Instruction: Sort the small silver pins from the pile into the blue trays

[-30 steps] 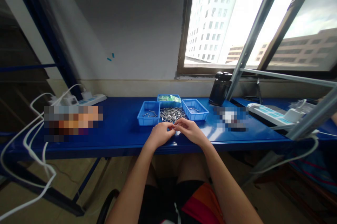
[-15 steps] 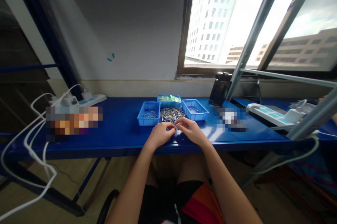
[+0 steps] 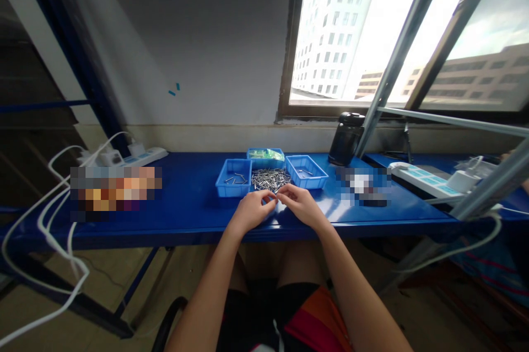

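Observation:
A heap of small silvery screws or pins [image 3: 270,178] lies on the blue table, just beyond my fingers. My left hand [image 3: 253,210] is curled, thumb and fingertips pinched together at the heap's near edge. Close beside it, my right hand [image 3: 298,203] is also pinched, its fingertips almost meeting those of the left. Whatever is between the fingertips is too small to make out. Left of the heap, a blue bin [image 3: 233,189] holds several of the metal pieces. Another blue bin [image 3: 306,178], on the right, has a few pieces in it.
Behind the heap stands a third blue bin [image 3: 265,163] with a green plastic packet [image 3: 266,155]. A dark bottle [image 3: 346,140] is at the back right. Power strips [image 3: 421,180] with white cables lie at both sides. The table's front edge [image 3: 177,236] runs under my forearms.
My hands stay almost in place; the left fingertips have shifted slightly to the right, toward the right hand. The bins and the heap look the same.

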A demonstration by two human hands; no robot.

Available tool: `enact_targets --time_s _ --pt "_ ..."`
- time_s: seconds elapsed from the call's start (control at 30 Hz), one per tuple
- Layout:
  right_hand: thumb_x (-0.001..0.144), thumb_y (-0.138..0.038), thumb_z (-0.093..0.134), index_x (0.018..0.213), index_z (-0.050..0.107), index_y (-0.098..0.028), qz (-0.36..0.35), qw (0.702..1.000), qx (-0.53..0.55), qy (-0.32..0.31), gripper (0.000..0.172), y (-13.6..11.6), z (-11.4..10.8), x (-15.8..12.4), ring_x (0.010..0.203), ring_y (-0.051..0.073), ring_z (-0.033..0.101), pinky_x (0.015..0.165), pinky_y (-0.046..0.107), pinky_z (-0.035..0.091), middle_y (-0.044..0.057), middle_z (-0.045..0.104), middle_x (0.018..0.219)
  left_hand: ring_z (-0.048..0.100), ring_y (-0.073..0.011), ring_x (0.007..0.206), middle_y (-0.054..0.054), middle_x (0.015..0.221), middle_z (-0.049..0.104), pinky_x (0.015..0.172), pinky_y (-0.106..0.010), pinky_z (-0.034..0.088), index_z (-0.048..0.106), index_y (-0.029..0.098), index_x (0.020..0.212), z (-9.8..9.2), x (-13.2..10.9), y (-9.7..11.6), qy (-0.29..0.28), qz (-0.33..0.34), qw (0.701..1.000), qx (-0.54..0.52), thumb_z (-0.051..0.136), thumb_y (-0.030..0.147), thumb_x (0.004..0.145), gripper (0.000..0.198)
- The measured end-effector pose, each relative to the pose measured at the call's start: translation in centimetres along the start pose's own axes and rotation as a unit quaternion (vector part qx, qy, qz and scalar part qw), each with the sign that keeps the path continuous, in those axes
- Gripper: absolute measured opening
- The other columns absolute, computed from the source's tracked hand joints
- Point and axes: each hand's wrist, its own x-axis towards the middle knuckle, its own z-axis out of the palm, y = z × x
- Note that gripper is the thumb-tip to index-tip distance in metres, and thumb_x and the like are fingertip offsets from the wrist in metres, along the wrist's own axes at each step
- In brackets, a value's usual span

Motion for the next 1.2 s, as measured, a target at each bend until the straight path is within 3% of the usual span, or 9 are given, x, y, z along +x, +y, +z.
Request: enact_targets --time_s 0.23,0.73,0.93,1.2 --pt "0.081 -0.035 0.051 0.079 0.061 -0.017 -0.006 0.999 -0.027 0.022 0.02 -0.61 -0.26 0.03 0.065 0.013 0.053 0.061 0.024 0.041 0.0 0.06 0.069 0.055 -0.0152 0.065 -0.003 0.07 0.064 0.06 -0.024 0.04 0.064 0.016 0.074 -0.07 0.06 -0.14 0.025 0.017 0.999 -0.035 0.044 0.037 0.08 0.03" --pt "0.08 -0.03 0.056 0.078 0.064 -0.018 -0.054 0.997 -0.055 0.002 0.015 -0.29 -0.13 0.18 0.065 0.012 0.052 0.061 0.023 0.042 0.001 0.059 0.072 0.053 -0.0143 0.061 -0.002 0.066 0.061 0.058 -0.024 0.037 0.063 0.014 0.071 -0.04 0.23 -0.69 -0.01 0.04 0.998 -0.047 0.037 0.044 0.085 0.042" --pt "0.078 -0.032 0.06 0.077 0.066 -0.018 -0.065 0.997 -0.043 -0.004 0.016 0.0 -0.03 0.24 0.065 0.012 0.053 0.06 0.023 0.042 0.002 0.06 0.073 0.048 -0.0122 0.057 0.001 0.058 0.054 0.054 -0.023 0.032 0.056 0.014 0.063 0.06 0.31 -0.81 -0.006 0.037 0.998 -0.05 0.039 0.041 0.083 0.038" --pt "0.08 -0.035 0.057 0.082 0.066 -0.018 -0.041 0.997 -0.067 0.005 0.02 -0.01 -0.01 0.25 0.068 0.013 0.055 0.063 0.024 0.043 0.002 0.062 0.076 0.052 -0.0136 0.063 0.0 0.066 0.059 0.058 -0.023 0.036 0.059 0.015 0.07 -0.16 0.1 -0.35 0.025 0.031 0.997 -0.072 0.041 0.035 0.082 0.029"
